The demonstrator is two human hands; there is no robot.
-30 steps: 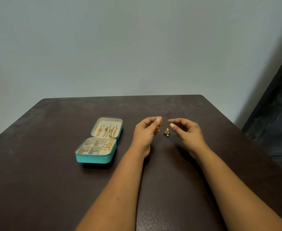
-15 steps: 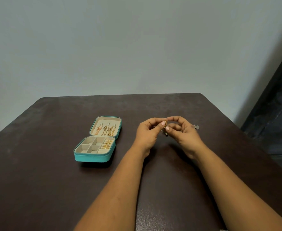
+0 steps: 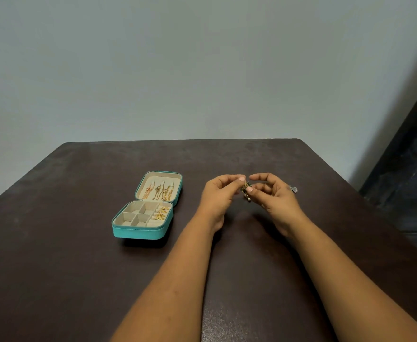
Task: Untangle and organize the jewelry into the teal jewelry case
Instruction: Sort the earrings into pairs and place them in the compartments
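The teal jewelry case lies open on the dark table, left of my hands. Gold chains hang in its lid and gold rings sit in its right-hand slots; the square compartments hold nothing. Between my hands hangs a small gold earring with dark green and pearl beads, just above the table. My left hand pinches its top between thumb and forefinger. My right hand has its curled fingertips on the same piece from the right.
A small silver, sparkly piece of jewelry lies on the table just right of my right hand. A dark piece of furniture stands beyond the table's right edge. A pale wall rises behind the table.
A second ago my hands were apart, the left holding a gold piece and the beaded earring lying on the table. They have since met, and the earring is now lifted between them.
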